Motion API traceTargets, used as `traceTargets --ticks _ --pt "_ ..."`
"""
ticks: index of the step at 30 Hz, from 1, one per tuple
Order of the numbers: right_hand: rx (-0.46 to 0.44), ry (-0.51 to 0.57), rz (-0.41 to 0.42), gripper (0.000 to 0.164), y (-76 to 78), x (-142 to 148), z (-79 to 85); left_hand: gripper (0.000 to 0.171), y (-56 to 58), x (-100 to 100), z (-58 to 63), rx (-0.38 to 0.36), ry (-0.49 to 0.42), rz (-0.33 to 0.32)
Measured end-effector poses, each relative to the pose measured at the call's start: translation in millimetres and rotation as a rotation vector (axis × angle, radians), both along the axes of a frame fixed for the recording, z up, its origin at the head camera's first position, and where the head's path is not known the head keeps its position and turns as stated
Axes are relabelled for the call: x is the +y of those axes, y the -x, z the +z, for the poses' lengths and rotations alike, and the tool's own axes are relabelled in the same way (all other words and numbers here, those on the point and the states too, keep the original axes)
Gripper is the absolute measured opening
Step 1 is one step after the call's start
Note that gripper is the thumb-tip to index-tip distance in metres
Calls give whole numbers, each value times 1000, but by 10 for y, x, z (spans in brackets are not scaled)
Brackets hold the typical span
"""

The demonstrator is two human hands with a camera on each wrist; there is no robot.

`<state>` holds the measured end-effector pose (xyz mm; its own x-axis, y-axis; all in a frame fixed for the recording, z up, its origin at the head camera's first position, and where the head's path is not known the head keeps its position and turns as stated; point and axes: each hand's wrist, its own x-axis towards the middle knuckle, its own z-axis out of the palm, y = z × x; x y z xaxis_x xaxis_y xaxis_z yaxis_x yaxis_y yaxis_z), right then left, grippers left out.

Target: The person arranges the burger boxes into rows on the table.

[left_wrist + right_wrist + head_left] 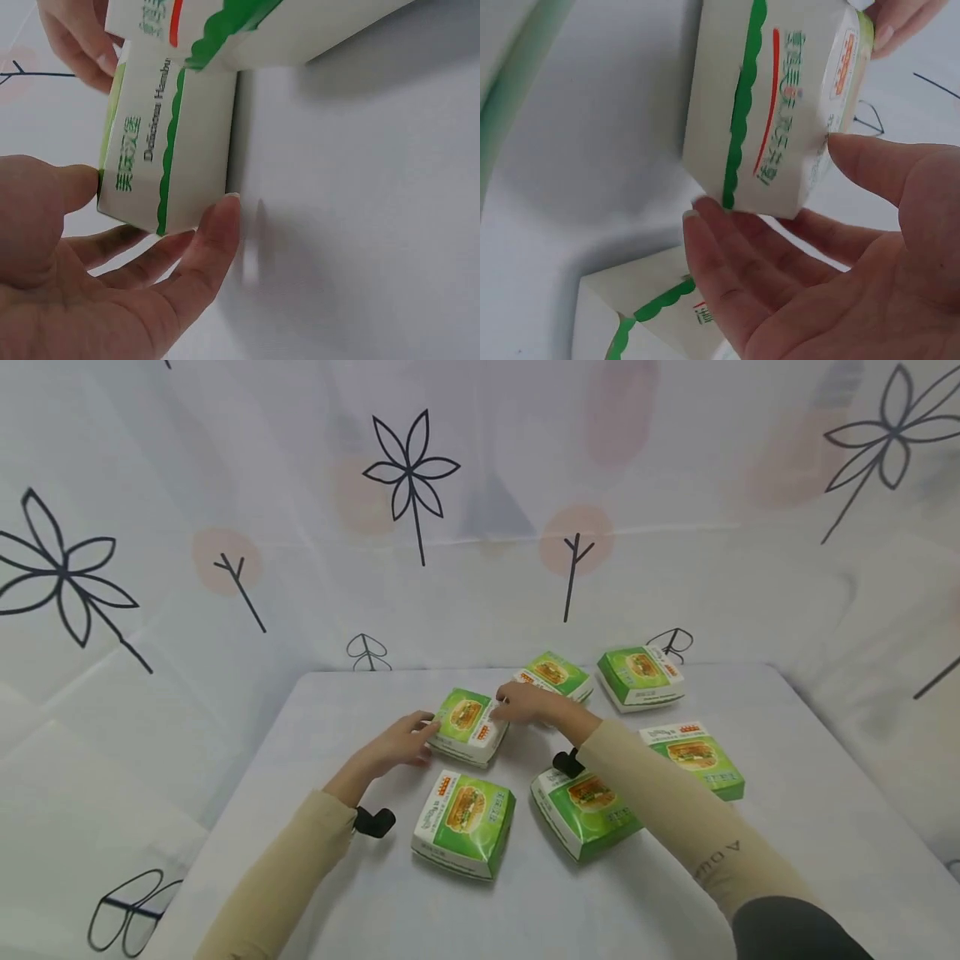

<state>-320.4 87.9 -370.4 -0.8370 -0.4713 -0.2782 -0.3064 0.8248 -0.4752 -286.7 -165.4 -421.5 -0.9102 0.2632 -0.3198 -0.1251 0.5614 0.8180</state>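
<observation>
One burger box (pixel 461 717) toward far edge of desk (pixel 457 922), left of middle. Gripped at opposite ends by fingers of left hand (pixel 403 743) and right hand (pixel 534 705). Probably light, crushable card; best taken by side walls.

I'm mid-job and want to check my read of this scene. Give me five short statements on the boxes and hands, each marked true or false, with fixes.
1. The left hand and right hand both touch the same burger box. True.
2. That burger box has a plain, unprinted lid. False: it shows a burger picture on green.
3. In the head view, the right sleeve hides part of another box. True.
4. Only four boxes appear in the head view. False: there are six.
5. All the boxes are stacked in one pile. False: they are spread over the white table.
</observation>
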Motion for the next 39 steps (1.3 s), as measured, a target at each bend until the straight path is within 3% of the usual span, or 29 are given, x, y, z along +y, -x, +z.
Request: traceTargets --ticks 6,9,15,20,24,29,32,39 --pt "-59 -15 -60 42 -87 -29 2 51 108 19 -2 17 -35 24" --pt "-40 -22 -77 46 -117 -9 24 52 135 20 -17 17 -34 23" --pt "16 -36 -26 58 -62 19 16 61 58 -6 -26 45 10 44" --pt "-20 -17 12 45 -5 6 -22 58 48 44 -57 49 3 35" --pt "-68 7 -4 38 -21 -45 -50 49 124 49 -81 87 27 37" --pt "-80 -6 -17 38 -97 -106 -30 54 205 6 -80 96 47 39" --pt "-96 -9 -29 40 -107 -85 -9 58 187 -5 -63 95 46 36" --pt "-119 22 -17 41 -40 9 12 70 0 26 -4 63 69 30"
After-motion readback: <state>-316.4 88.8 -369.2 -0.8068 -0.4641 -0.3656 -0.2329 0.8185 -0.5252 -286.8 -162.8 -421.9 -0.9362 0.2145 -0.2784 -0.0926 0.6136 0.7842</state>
